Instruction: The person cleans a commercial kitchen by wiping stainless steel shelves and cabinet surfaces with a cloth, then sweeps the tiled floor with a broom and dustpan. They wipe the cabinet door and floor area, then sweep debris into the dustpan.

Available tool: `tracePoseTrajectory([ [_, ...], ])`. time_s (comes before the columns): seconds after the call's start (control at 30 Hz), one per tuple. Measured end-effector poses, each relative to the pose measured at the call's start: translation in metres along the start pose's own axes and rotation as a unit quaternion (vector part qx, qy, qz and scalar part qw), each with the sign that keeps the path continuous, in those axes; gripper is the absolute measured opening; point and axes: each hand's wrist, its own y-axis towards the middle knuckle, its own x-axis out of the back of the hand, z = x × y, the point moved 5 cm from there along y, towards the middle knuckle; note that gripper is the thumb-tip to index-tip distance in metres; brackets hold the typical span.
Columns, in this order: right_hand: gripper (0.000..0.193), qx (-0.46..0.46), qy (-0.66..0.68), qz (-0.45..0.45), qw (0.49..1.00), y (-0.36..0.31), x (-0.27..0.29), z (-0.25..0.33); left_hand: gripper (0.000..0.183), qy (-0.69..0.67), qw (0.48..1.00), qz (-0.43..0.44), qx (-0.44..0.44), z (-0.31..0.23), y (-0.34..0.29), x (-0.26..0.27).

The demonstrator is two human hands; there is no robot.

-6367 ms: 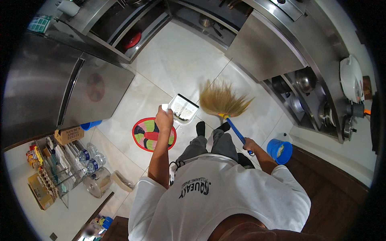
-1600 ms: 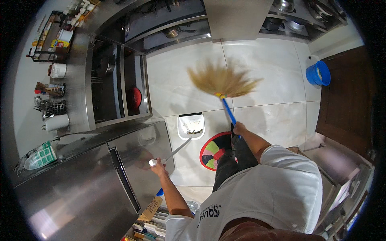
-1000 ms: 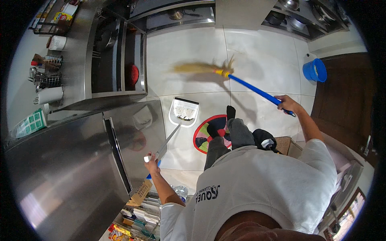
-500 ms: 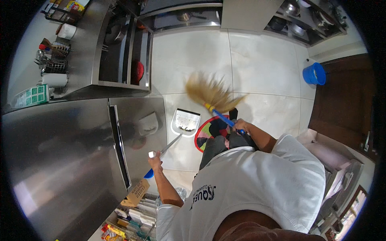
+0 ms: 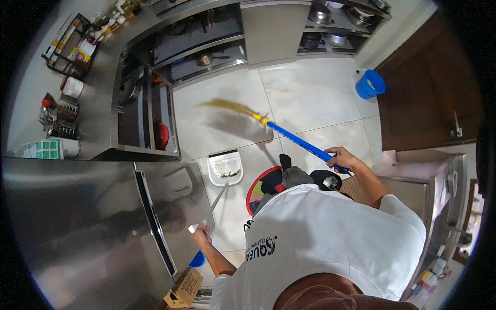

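My left hand is closed round the top of a long-handled dustpan's pole. The white dustpan rests on the tiles beside the fridge, with dark debris scattered in its pan. In my right hand is the end of the blue handle of a broom. Its straw bristles, bound in yellow, point to the far left above the floor and are smeared by motion. A round patchwork mat with a red rim lies at my feet, partly hidden by my shirt and legs.
A steel fridge stands on the left, with a steel counter beyond it. Open shelves with pots line the far side. A blue bin sits by the brown door. A cardboard box is at the near left.
The broom has swung left and away from me, its handle now stretched out longer before my right hand. My left hand still holds the dustpan. The whole view has turned somewhat.
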Motion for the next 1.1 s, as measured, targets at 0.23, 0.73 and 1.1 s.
tracePoseTrajectory([
  [0.23,0.040,-0.028,0.210,-0.143,0.967,-0.010,0.002,-0.042,0.021,-0.007,0.997,0.045,-0.057,0.041,0.003,-0.017],
  [0.73,0.024,-0.183,0.236,-0.178,0.938,-0.035,0.060,-0.185,0.025,-0.098,0.993,0.056,-0.045,0.111,0.019,-0.032],
  [1.1,0.016,-0.218,0.382,-0.192,0.877,0.010,0.073,-0.136,0.017,0.095,0.988,-0.006,-0.122,-0.017,0.034,-0.123],
])
